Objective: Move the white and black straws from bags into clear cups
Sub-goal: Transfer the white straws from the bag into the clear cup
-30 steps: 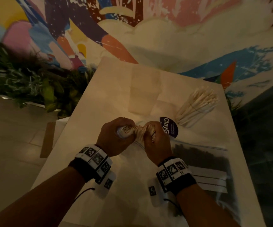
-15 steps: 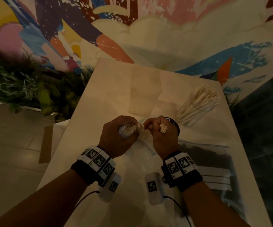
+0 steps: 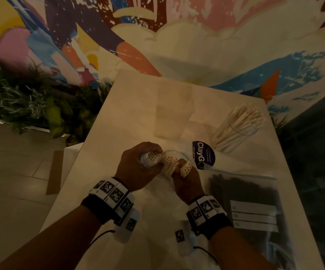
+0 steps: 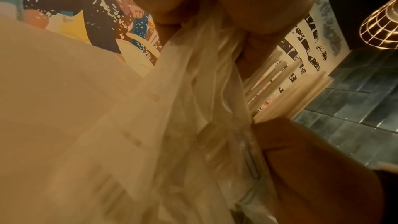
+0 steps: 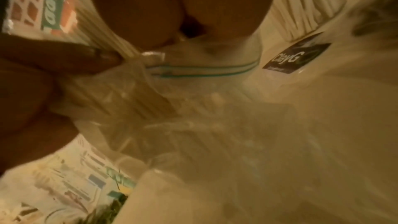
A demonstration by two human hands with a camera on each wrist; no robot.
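Above the white table (image 3: 103,145), the left hand (image 3: 138,168) grips the clear zip bag (image 4: 204,108) around a bundle of white straws (image 3: 152,157). The right hand (image 3: 187,184) clenches a smaller bunch (image 3: 186,169), seemingly just clear of the bag's mouth. An empty clear cup (image 3: 172,114) stands beyond, beside a straw-filled cup (image 3: 235,129). The bag of black straws (image 3: 243,191) lies right.

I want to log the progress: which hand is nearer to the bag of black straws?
Right. The right hand grips white straws just left of the bag of black straws; the left hand is farther left, beyond the right.
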